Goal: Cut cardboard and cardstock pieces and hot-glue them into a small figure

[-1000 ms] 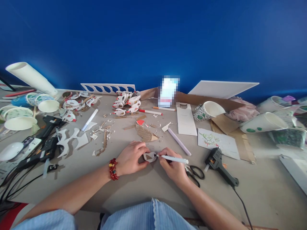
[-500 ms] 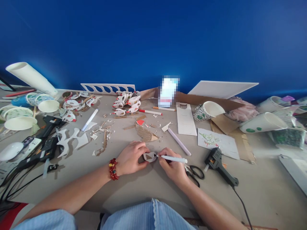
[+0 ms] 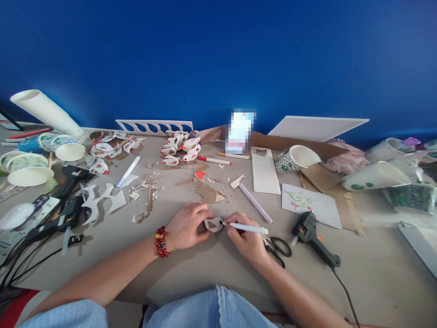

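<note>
My left hand (image 3: 186, 226), with a red bead bracelet at the wrist, is closed on a small white paper cut-out (image 3: 214, 224) lying on the table. My right hand (image 3: 246, 240) grips a white marker pen (image 3: 247, 228), its tip touching the right edge of the cut-out. Both hands rest on the grey table (image 3: 191, 269) near its front edge. Black scissors (image 3: 278, 248) lie just right of my right hand.
A black glue gun (image 3: 316, 239) and a bird drawing (image 3: 310, 203) lie to the right. Finished paper birds (image 3: 180, 148), paper scraps and markers sit behind. Paper cups (image 3: 30, 168) and another glue gun (image 3: 70, 180) crowd the left; more cups (image 3: 375, 175) the right.
</note>
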`<state>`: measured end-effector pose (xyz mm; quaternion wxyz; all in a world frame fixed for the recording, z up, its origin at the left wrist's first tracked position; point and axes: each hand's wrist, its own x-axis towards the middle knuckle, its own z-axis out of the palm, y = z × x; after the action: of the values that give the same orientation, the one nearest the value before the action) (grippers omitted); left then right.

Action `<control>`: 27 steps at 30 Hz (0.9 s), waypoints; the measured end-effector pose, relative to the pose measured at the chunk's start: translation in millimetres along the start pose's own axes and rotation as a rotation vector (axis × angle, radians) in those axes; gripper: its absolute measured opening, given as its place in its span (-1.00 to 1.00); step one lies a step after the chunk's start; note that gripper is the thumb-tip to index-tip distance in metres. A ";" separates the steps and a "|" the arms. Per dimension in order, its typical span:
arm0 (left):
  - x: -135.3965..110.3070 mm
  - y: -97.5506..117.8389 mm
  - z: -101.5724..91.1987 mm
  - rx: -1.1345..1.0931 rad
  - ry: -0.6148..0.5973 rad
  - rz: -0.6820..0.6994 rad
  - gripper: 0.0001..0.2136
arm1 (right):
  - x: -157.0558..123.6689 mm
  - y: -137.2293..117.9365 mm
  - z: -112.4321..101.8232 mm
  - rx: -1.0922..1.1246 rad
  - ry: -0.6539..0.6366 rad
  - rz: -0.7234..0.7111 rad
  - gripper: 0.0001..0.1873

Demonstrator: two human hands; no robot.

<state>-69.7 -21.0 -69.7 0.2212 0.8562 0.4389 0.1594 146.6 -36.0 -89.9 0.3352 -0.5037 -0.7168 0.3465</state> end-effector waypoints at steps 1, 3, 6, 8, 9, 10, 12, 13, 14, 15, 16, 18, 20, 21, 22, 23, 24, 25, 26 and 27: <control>-0.1 -0.1 0.2 -0.001 0.000 0.000 -0.79 | 0.0 0.4 0.0 0.003 -0.002 -0.002 -0.88; -0.1 -0.3 0.6 -0.002 0.001 0.001 -0.79 | -0.2 1.2 0.1 0.008 -0.008 -0.007 -0.88; 0.1 -0.3 0.9 -0.002 0.002 0.004 -0.79 | -0.8 2.2 0.1 0.005 -0.008 -0.011 -0.88; 0.5 -0.2 0.7 -0.005 0.000 0.002 -0.80 | -1.1 2.5 0.1 0.002 -0.007 -0.014 -0.88; 0.8 0.0 0.5 -0.007 -0.002 0.002 -0.80 | -1.1 2.5 0.2 0.001 -0.010 -0.017 -0.88; 1.0 0.1 0.2 -0.009 -0.003 0.001 -0.80 | -1.0 2.3 0.3 0.000 -0.011 -0.020 -0.88; 1.3 0.4 -0.3 -0.011 -0.007 0.000 -0.80 | -0.7 1.8 0.3 -0.005 -0.011 -0.020 -0.88; 1.4 0.6 -0.4 -0.011 -0.006 0.001 -0.80 | -0.5 1.6 0.3 -0.008 -0.006 -0.015 -0.88; 1.4 0.7 -0.6 -0.011 -0.005 0.002 -0.80 | -0.3 1.3 0.3 -0.009 0.000 -0.011 -0.87; 1.3 0.7 -0.6 -0.011 -0.002 0.003 -0.80 | -0.1 1.1 0.2 -0.008 0.006 -0.009 -0.87; 1.2 0.6 -0.5 -0.011 -0.001 0.005 -0.80 | 0.0 1.1 0.2 -0.004 0.012 -0.009 -0.87; 0.9 0.3 0.1 -0.011 0.001 0.006 -0.79 | 0.2 1.2 0.2 0.005 0.010 -0.018 -0.88; 0.5 -0.4 1.0 -0.012 0.000 0.006 -0.79 | 0.5 1.2 0.2 0.006 0.002 -0.028 -0.88; 0.4 -0.7 1.4 -0.013 0.000 0.005 -0.79 | 0.7 1.0 0.1 0.003 0.002 -0.028 -0.88; 0.3 -1.1 1.9 -0.015 0.001 0.005 -0.79 | 0.9 0.7 0.0 -0.001 0.006 -0.027 -0.88; 0.3 -1.4 2.2 -0.017 0.001 0.004 -0.79 | 1.1 0.2 0.0 -0.004 0.011 -0.023 -0.87; 0.3 -1.6 2.4 -0.020 0.000 0.004 -0.78 | 1.3 -0.2 -0.1 -0.006 0.016 -0.020 -0.87; 0.3 -1.6 2.5 -0.021 -0.001 0.002 -0.78 | 1.4 -0.6 -0.1 -0.006 0.019 -0.017 -0.87; 0.4 -1.5 2.4 -0.020 -0.001 0.001 -0.78 | 1.4 -0.9 -0.1 -0.005 0.020 -0.016 -0.87; 0.6 -1.4 2.2 -0.019 -0.003 0.001 -0.78 | 1.3 -0.9 -0.1 -0.005 0.018 -0.016 -0.87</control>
<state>-69.3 -20.3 -72.2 0.2297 0.8545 0.4367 0.1623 145.9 -35.0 -88.9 0.3434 -0.5018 -0.7187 0.3373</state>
